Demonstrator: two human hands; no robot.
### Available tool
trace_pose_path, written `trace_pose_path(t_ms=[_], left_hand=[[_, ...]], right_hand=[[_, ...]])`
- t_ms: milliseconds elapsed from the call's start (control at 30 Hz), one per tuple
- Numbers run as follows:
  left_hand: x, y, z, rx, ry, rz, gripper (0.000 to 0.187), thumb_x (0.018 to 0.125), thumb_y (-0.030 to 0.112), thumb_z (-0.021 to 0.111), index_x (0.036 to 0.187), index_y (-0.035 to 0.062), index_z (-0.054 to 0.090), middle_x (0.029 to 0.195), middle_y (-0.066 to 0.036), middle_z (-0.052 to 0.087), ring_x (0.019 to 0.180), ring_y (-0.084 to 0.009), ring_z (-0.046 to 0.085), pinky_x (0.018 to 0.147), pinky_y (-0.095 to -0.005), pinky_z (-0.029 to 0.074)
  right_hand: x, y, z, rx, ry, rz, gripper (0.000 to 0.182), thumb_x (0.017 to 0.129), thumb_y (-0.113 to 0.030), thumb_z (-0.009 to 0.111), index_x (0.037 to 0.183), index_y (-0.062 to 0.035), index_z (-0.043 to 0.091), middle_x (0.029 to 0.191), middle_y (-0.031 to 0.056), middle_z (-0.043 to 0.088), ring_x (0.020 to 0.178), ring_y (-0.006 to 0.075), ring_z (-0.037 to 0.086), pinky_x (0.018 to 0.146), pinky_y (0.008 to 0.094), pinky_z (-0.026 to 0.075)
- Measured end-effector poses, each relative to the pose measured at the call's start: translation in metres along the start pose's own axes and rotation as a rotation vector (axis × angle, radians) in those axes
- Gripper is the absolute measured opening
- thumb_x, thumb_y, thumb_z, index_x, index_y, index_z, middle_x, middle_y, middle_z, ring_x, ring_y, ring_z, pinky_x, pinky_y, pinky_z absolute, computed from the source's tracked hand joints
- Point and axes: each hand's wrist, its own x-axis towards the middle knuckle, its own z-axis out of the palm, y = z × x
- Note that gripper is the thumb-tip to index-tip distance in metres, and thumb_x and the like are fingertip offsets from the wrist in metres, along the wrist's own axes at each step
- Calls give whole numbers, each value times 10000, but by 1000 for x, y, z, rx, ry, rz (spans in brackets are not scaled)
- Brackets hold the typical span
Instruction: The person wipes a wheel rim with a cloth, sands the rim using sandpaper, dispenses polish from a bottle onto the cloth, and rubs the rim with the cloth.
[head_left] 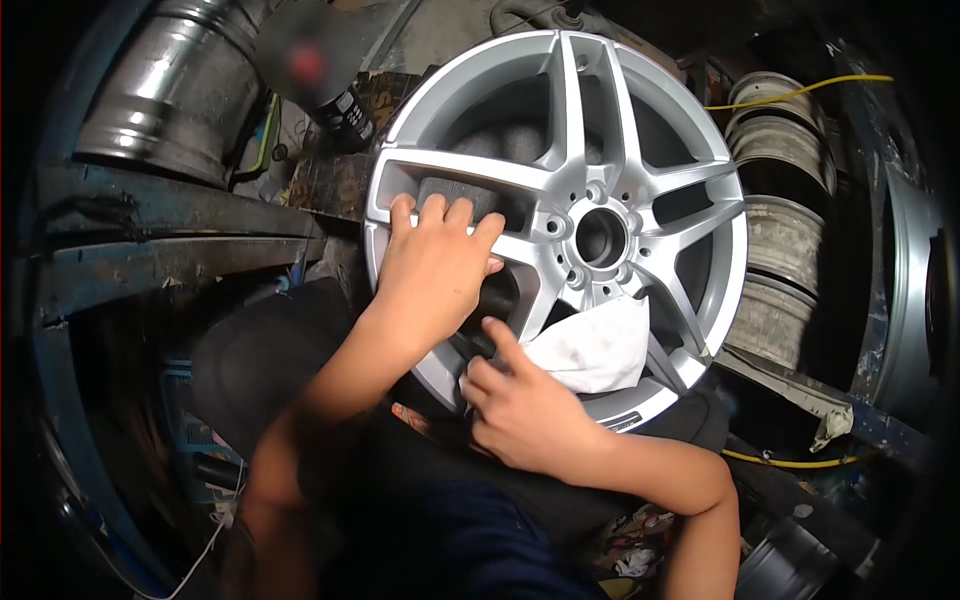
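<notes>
A silver alloy wheel (582,110) with paired spokes lies face up in front of me, over my lap. My left hand (435,255) is wrapped over a spoke on its left side, fingertips on the far edge and thumb on the near side. At the lower left of the rim is my right hand (520,400), index finger stretched forward and the other fingers curled in. What those curled fingers hold, if anything, I cannot tell. A white cloth (595,345) with grey smudges rests on the lower spokes, right beside the right hand.
Several worn wheel rims (780,225) are stacked at the right. A large shiny metal drum (175,90) stands at the upper left, near a dark bottle (345,115). Blue metal bars (180,250) run along the left. A yellow hose (800,92) passes behind the stack.
</notes>
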Motion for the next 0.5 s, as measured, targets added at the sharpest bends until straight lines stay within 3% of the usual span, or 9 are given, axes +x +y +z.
trace_pose_path(t_ms=[300, 367, 500], left_hand=[[0, 0, 1, 4, -18, -21, 353, 954, 257, 699, 1284, 138, 666, 1155, -108, 645, 1130, -313, 577, 1041, -563, 357], [2, 2, -3, 5, -50, -16, 354, 954, 250, 699, 1288, 138, 664, 1156, -105, 645, 1132, -315, 577, 1045, -560, 353], [0, -1, 3, -1, -1, -1, 352, 955, 243, 698, 1290, 139, 663, 1159, -104, 648, 1138, -317, 578, 1047, -554, 349]], right_hand=[[2, 11, 1, 121, 20, 37, 251, 771, -366, 687, 701, -147, 787, 864, 28, 649, 991, 247, 587, 1201, 627, 315], [2, 1, 3, -65, 16, 22, 252, 781, -375, 713, 699, -148, 786, 875, 22, 651, 998, 243, 586, 1198, 643, 313], [3, 8, 6, 83, 15, 39, 232, 773, -336, 688, 703, -138, 784, 876, 33, 642, 972, 238, 584, 1198, 641, 323]])
